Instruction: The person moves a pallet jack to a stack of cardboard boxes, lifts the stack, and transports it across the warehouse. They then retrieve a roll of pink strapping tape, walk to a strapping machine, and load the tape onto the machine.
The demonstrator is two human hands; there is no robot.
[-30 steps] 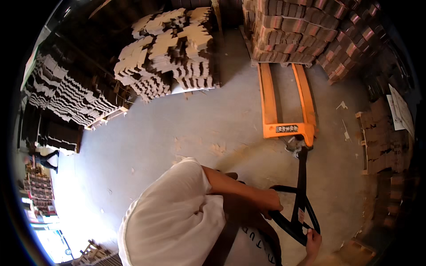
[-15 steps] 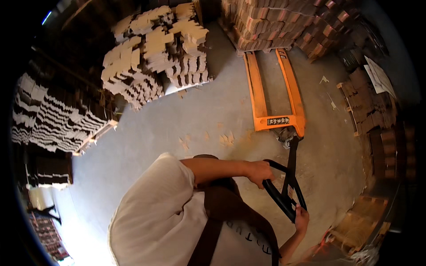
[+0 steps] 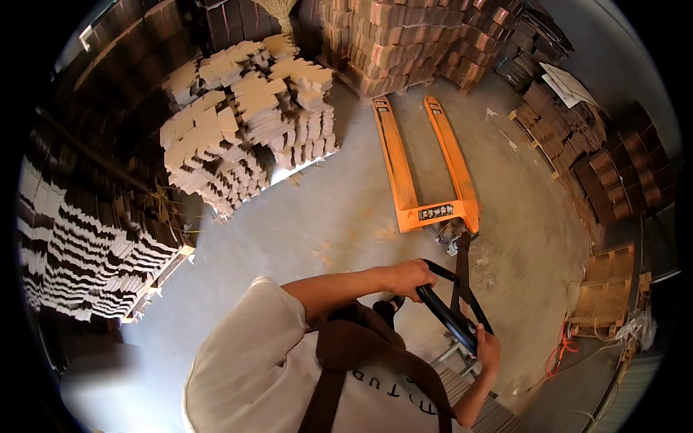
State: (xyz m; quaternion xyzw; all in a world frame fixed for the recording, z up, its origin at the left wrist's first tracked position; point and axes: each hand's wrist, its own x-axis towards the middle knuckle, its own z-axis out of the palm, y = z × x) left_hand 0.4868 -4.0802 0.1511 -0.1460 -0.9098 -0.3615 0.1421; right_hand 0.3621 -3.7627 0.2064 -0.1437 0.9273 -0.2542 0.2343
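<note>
Black handle [image 3: 446,320] at five o'clock: left hand [image 3: 406,278] is wrapping it, right hand [image 3: 489,351] is gripping its end, fingers curled; orange pallet jack [image 3: 437,213] is standing unladen at two, forks [image 3: 394,155] lying out from under stacked bundles [image 3: 397,50] at one.

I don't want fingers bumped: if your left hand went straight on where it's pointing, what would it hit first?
Most likely the black handle that the left hand is gripping; past it, the dark shaft seems next, but depth is unclear.

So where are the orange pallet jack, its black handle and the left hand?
Orange pallet jack [image 3: 437,212], head view: its crossbar.
Black handle [image 3: 447,321], head view: its grip bar.
Left hand [image 3: 410,277], head view: its back.
</note>
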